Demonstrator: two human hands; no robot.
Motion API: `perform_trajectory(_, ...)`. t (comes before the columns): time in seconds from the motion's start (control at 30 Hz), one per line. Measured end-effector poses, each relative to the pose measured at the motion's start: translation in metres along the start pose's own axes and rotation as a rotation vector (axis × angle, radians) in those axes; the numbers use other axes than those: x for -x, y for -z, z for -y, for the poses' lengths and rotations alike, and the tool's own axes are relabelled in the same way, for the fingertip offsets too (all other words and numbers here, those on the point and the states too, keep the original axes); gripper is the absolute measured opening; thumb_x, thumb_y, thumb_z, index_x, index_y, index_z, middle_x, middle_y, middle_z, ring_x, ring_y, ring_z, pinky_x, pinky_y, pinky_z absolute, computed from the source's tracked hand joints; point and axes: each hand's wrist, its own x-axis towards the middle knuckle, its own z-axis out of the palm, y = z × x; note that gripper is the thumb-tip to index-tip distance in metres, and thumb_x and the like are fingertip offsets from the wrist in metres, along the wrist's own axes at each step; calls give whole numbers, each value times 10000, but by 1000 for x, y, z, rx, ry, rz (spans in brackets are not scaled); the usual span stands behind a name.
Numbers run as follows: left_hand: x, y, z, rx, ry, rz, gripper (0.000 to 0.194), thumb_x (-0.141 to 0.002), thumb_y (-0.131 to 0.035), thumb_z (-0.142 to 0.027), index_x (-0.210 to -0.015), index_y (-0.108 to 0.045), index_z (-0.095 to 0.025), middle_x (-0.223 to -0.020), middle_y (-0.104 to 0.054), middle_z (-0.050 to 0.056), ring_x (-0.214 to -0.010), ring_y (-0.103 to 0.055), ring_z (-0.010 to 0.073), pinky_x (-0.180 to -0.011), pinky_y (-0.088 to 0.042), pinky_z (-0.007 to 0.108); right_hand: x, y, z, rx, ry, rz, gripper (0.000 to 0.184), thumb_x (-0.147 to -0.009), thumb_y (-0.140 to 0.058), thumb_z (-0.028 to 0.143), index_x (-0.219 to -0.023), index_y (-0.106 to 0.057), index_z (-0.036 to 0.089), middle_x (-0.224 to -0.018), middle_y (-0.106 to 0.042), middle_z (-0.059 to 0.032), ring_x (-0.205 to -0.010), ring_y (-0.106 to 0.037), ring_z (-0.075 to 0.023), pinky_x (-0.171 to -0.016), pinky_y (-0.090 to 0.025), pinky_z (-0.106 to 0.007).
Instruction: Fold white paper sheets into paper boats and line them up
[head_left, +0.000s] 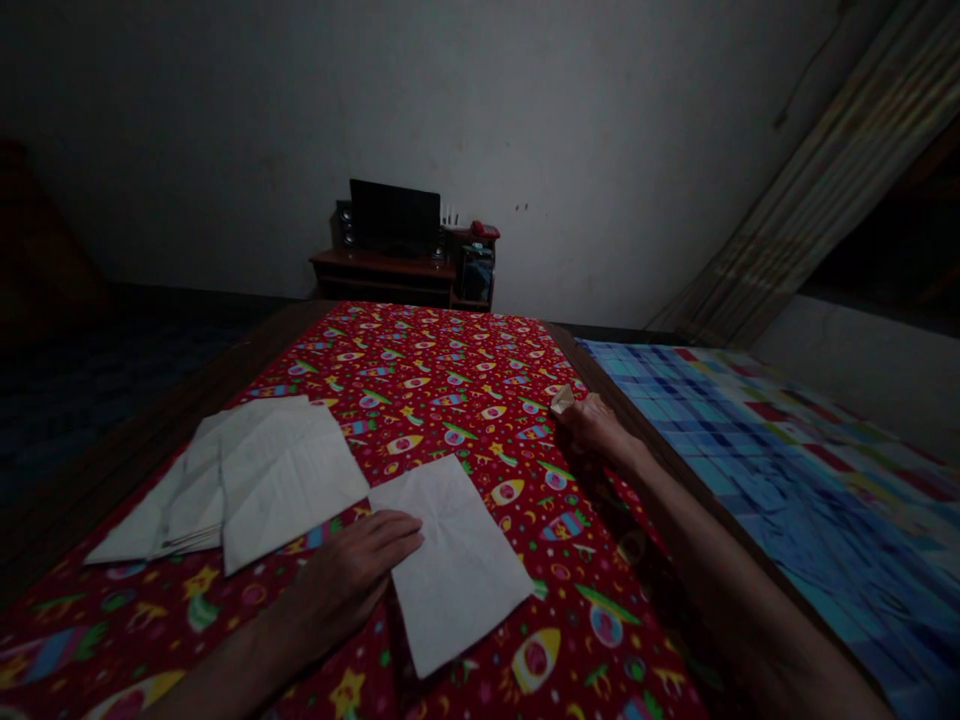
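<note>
Two hands, one flat sheet, one paper pile, one small pale piece, one monitor, one curtain

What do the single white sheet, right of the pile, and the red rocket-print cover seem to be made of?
Single white sheet: probably paper, matte, since straight creases meet near its middle.
Red rocket-print cover: likely cloth, matte, because it shows no glossy reflections; the fibre cannot be told.

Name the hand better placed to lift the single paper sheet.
Likely the left hand: it overlaps the single paper sheet; the right hand is farther away, holding a small pale piece, apparently paper.
</note>
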Motion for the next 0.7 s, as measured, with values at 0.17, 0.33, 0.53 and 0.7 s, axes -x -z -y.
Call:
perform_trajectory(0.17, 2, -1, 1, -14, -2, 18, 512, -757, -368, 32, -1165, -575, -197, -1164, -628, 62, -1109, -546, 172, -916, -503, 321, -1, 3, 1, -21, -91, 57, 367, -931, -384, 331, -859, -656, 96, -787, -641, -124, -643, -556, -136, -546, -286, -230)
perform_trajectory(0.33, 0, 2, -1, -4, -5, 11, 519, -754, -369, 30, -1170, -574, -203, -1158, -631, 59, -1100, -551, 172, -905, -509, 315, -1, -7, -4, -35, -127, 40, 354, -934, -375, 330, -999, -663, 133, -925, -635, -146, -782, -595, -180, -596, -343, -225)
perform_trajectory(0.53, 3, -2, 1, -6, 10, 2, 470, -804, -372, 1, -1171, -575, -209, -1173, -625, 61, -1112, -546, 177, -916, -498, 314, -5, -15, -7, -41, -133, 6, 354, -935, -388, 347, -1046, -651, 137, -947, -627, -156, -883, -585, -211, -668, -369, -239)
perform_trajectory(0.7, 3, -2, 2, -1, 10, 27, 488, -802, -367, 10, -1190, -563, -212, -1185, -617, 60, -1119, -539, 174, -922, -493, 318, -2, -16, -7, -67, -133, -30, 366, -938, -375, 369, -1046, -642, 143, -950, -607, -151, -823, -581, -195, -642, -367, -236)
